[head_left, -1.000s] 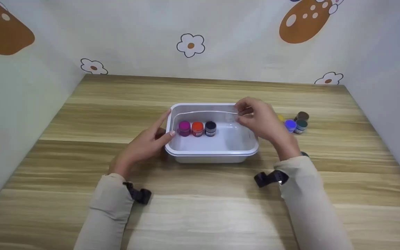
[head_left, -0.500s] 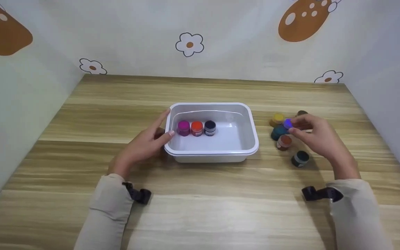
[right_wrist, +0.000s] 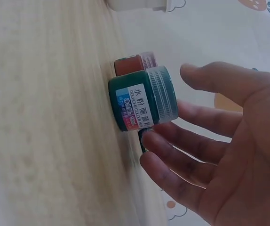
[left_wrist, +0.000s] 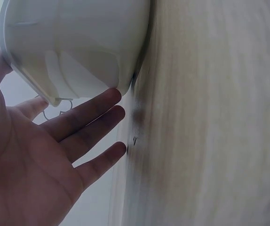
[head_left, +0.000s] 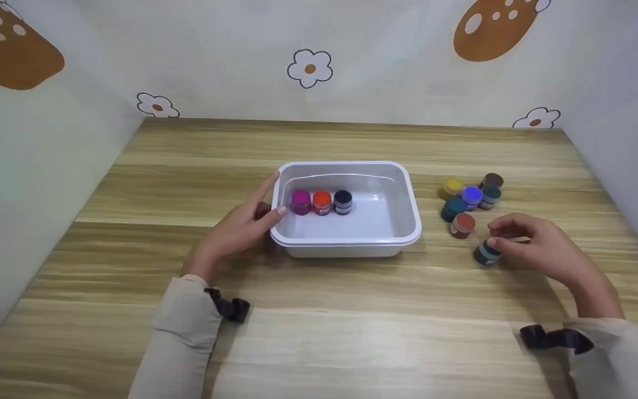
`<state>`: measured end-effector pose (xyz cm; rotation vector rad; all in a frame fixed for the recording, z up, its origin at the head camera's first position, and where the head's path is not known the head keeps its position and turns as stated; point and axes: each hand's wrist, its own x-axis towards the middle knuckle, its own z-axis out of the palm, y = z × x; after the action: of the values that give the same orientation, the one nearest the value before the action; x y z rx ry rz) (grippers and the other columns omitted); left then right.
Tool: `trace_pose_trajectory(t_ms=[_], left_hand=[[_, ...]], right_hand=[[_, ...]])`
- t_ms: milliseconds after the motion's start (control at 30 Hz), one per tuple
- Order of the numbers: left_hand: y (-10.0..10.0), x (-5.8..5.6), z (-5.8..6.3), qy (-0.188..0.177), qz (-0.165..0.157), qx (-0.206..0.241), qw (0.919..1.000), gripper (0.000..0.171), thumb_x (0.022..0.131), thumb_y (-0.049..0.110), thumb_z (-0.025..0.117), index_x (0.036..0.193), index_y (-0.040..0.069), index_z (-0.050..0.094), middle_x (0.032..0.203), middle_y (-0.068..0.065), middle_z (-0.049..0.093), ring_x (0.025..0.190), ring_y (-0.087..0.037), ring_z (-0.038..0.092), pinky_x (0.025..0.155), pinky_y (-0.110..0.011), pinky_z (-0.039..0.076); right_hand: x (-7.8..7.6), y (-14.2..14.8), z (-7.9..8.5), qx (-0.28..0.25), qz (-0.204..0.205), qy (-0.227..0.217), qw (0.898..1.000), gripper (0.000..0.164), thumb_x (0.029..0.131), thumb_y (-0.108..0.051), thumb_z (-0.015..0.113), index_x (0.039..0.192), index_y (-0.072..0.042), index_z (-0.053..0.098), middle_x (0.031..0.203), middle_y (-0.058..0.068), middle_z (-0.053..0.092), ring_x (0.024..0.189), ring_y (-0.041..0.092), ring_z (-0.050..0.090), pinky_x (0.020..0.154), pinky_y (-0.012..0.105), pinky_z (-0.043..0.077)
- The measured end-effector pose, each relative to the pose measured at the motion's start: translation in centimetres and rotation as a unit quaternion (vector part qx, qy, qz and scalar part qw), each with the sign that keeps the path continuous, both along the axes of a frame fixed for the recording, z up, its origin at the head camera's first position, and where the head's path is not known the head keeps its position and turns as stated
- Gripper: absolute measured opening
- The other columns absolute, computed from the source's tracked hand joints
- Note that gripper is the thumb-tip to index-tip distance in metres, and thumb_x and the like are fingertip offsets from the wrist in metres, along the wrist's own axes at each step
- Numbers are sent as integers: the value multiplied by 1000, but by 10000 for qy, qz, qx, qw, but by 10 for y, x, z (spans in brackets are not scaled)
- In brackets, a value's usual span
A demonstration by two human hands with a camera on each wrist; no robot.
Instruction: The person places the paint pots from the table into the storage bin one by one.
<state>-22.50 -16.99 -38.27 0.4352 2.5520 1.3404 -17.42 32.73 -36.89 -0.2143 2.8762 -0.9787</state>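
Note:
My right hand (head_left: pixel 546 249) is at a green gouache paint jar (head_left: pixel 486 255) that stands upright right of the tray. In the right wrist view its thumb is apart from the ribbed clear lid of the paint jar (right_wrist: pixel 142 100), and the loosely bent fingers lie beside it. My left hand (head_left: pixel 236 230) rests against the left side of a white plastic tray (head_left: pixel 346 242), thumb on the rim, the other fingers spread and nearly straight. Inside the tray stand a magenta jar (head_left: pixel 301 203), an orange-red jar (head_left: pixel 322 203) and a black jar (head_left: pixel 343 203), in a row at the left.
Behind the green jar stands a loose group: a reddish-brown jar (head_left: pixel 462 225), a teal jar (head_left: pixel 453 209), a yellow jar (head_left: pixel 452 189), a violet-blue jar (head_left: pixel 471 198), a dark green jar (head_left: pixel 490 197) and a brown jar (head_left: pixel 492 181). A patterned cloth wall (head_left: pixel 374 72) borders the wooden table (head_left: pixel 352 327).
My right hand has gone from above the tray's right side to the violet-blue jar, then nearer to me, to the front green jar. My left hand stays at the tray.

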Motion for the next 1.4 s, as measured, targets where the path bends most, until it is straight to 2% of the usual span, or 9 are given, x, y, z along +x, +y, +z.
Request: trace_pose_trajectory(t_ms=[200, 467, 633, 867, 1033, 1267, 1400], left_hand=[[6, -2, 1, -21, -42, -93, 9999, 72, 100, 48, 53, 158, 44, 10, 145, -17, 48, 128, -32, 51, 109, -55, 37], [15, -9, -1, 63, -195, -132, 9997, 74, 99, 53, 51, 158, 43, 9, 152, -15, 41, 131, -31, 48, 112, -55, 34], [15, -8, -2, 58, -165, -135, 9998, 73, 99, 52, 52, 158, 43, 10, 150, -16, 43, 129, -31, 49, 111, -55, 35], [13, -6, 0, 67, -249, 37, 9997, 74, 99, 51, 53, 159, 40, 11, 134, -18, 57, 120, -28, 56, 106, -49, 42], [11, -5, 1, 20, -182, -15, 9998, 73, 99, 49, 52, 159, 40, 10, 135, -18, 56, 120, -29, 56, 106, -50, 41], [5, -2, 1, -2, -78, -41, 10000, 73, 98, 52, 53, 158, 43, 10, 137, -17, 54, 123, -29, 54, 108, -52, 40], [-1, 1, 1, -4, -13, -35, 10000, 73, 99, 49, 53, 158, 43, 10, 137, -17, 55, 123, -29, 55, 107, -51, 40]], right_hand=[[10, 6, -2, 14, 114, -177, 9998, 47, 91, -33, 72, 124, -1, 63, 118, 17, 67, 96, -7, 54, 79, 11, 46], [17, 13, -5, -54, 110, -1, 9999, 45, 89, -26, 76, 122, 2, 64, 116, 19, 67, 93, -15, 52, 80, 6, 43], [17, 12, -8, -72, 106, -8, 9999, 45, 89, -26, 76, 122, 1, 64, 115, 19, 67, 92, -14, 52, 80, 6, 43], [18, 9, -7, -78, 116, 121, 9998, 41, 88, -23, 77, 118, 2, 66, 110, 18, 69, 90, -13, 54, 79, 5, 43], [15, 7, -3, -36, 135, 10, 9999, 43, 90, -25, 75, 121, 3, 64, 112, 20, 68, 91, -14, 54, 78, 5, 45], [11, 2, 10, -153, 137, 418, 9989, 36, 90, -18, 75, 117, 4, 66, 111, 21, 68, 91, -17, 52, 76, 3, 45], [5, -9, 22, -170, 132, 464, 9987, 38, 91, -20, 74, 120, 3, 65, 115, 23, 67, 91, -17, 51, 75, 3, 45]])
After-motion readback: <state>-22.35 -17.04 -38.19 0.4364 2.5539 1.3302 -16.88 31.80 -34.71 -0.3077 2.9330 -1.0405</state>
